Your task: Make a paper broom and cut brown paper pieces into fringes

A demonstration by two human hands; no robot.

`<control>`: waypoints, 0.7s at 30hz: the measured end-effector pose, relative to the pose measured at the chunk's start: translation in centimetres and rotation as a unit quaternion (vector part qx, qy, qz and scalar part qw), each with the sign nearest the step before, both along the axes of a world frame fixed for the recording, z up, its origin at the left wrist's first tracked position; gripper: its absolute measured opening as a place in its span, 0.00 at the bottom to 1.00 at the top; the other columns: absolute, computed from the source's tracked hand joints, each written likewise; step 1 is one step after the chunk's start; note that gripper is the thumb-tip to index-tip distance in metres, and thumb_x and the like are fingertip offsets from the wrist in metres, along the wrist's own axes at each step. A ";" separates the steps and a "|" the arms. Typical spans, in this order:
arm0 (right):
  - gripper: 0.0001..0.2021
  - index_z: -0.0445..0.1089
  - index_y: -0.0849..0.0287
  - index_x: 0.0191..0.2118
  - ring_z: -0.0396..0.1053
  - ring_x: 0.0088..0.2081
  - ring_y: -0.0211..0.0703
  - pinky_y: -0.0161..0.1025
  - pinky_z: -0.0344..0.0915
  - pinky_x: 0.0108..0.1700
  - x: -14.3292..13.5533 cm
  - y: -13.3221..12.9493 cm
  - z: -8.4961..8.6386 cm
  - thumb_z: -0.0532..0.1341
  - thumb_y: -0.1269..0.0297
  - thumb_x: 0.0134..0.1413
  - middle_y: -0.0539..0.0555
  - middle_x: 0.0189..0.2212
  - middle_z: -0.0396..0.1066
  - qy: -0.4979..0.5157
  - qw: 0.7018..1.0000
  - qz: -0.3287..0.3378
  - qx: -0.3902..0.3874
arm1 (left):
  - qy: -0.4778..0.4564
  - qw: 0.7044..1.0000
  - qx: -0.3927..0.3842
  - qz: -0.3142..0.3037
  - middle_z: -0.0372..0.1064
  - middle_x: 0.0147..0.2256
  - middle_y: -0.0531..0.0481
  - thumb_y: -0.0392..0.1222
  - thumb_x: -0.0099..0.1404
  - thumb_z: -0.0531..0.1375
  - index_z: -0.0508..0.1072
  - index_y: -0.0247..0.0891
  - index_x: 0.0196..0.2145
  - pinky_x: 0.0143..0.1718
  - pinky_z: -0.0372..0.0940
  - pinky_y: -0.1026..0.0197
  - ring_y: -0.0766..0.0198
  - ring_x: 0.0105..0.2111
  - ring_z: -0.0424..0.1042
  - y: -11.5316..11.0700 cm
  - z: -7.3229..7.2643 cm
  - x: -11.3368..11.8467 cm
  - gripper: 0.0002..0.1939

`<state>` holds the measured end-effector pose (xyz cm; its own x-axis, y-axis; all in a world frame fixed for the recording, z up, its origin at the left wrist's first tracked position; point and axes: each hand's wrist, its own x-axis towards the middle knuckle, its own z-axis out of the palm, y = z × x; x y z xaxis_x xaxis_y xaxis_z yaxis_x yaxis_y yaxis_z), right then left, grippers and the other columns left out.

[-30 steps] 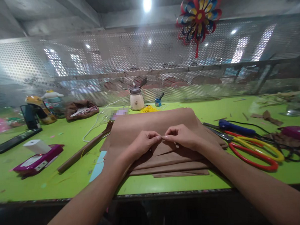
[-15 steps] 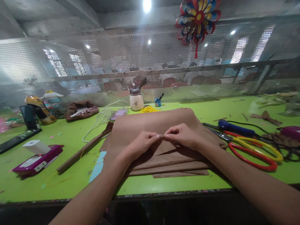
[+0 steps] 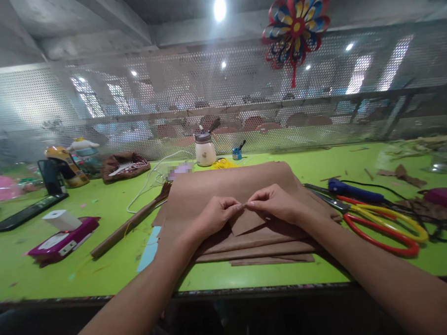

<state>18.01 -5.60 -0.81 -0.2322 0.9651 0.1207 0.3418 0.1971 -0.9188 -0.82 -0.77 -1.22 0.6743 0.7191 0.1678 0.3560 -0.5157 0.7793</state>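
Note:
A small brown paper piece (image 3: 248,222) hangs below my fingertips, its lower part spread as a flat flap. My left hand (image 3: 218,214) pinches its upper edge from the left. From the right, my right hand (image 3: 275,202) pinches the same edge, the two sets of fingertips almost touching. Both hands are over a thick stack of large brown sheets (image 3: 231,179), folded or curved at the far side, with layered edges toward me.
Scissors with red and yellow handles (image 3: 382,229) and a blue-handled tool (image 3: 356,190) lie right. Left are a brown paper-wrapped stick (image 3: 126,231), a purple power strip (image 3: 63,239) and a phone (image 3: 29,211). A jug (image 3: 205,151) and blue jar (image 3: 236,153) stand behind the stack.
The small paper piece has turned so that its flat face shows below my fingers. Both hands keep their pinch. The whole view has shifted slightly.

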 end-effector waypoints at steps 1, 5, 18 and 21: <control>0.16 0.71 0.64 0.25 0.51 0.16 0.30 0.31 0.47 0.18 0.0 0.0 0.1 0.59 0.53 0.44 0.47 0.12 0.57 -0.005 1.000 -0.002 -0.002 | 0.001 1.000 0.004 -0.002 0.59 0.20 0.54 0.52 0.58 0.51 0.71 0.32 0.27 0.24 0.53 0.68 0.70 0.22 0.55 0.0 -0.1 0.0 0.19; 0.16 0.70 0.64 0.23 0.50 0.16 0.30 0.32 0.47 0.19 -0.1 -0.1 0.2 0.59 0.54 0.44 0.47 0.12 0.57 -0.011 1.000 -0.002 0.000 | 0.003 1.000 0.026 -0.004 0.59 0.20 0.54 0.52 0.59 0.50 0.71 0.33 0.28 0.24 0.52 0.68 0.70 0.22 0.55 0.2 -0.5 -0.2 0.20; 0.14 0.67 0.63 0.20 0.51 0.16 0.30 0.31 0.47 0.19 -0.3 0.0 -0.1 0.57 0.57 0.45 0.46 0.12 0.57 -0.018 1.000 -0.011 0.016 | -0.003 0.999 -0.029 -0.025 0.59 0.21 0.54 0.52 0.59 0.50 0.69 0.33 0.30 0.22 0.53 0.69 0.70 0.21 0.56 0.0 -0.4 -0.1 0.19; 0.13 0.66 0.63 0.20 0.51 0.15 0.30 0.31 0.47 0.18 -0.3 0.0 0.0 0.58 0.57 0.44 0.46 0.11 0.57 -0.010 0.999 -0.033 0.017 | -0.015 0.998 -0.054 -0.028 0.59 0.20 0.55 0.53 0.59 0.50 0.68 0.33 0.31 0.22 0.54 0.69 0.71 0.20 0.56 0.1 -0.5 -0.2 0.18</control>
